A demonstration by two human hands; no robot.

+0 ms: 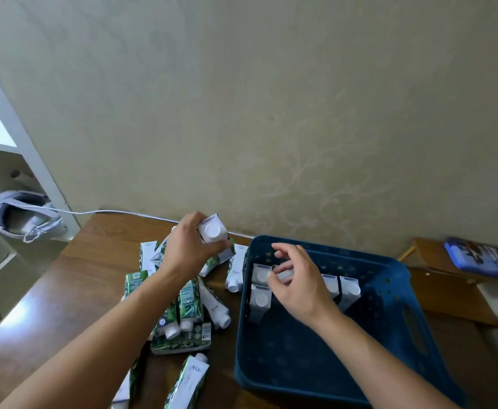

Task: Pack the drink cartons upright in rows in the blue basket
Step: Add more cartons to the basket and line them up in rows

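One carton (212, 231) in left hand (187, 252); label maybe "IWAI".

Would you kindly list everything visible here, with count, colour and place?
Blue basket: one, dark blue, on the table's right part.
Upright cartons: at least four visible, white caps up, at the basket's far end; more may be hidden behind the right hand.
Loose cartons: a pile, green and white, lying on the table left of the basket.
Table: one, brown wood.
Cable: one, white, along the table's far edge.
Shoe: one, grey-white, far left.
Left hand: grips a held carton above the pile.
Right hand: over the basket cartons, fingers loosely curled.
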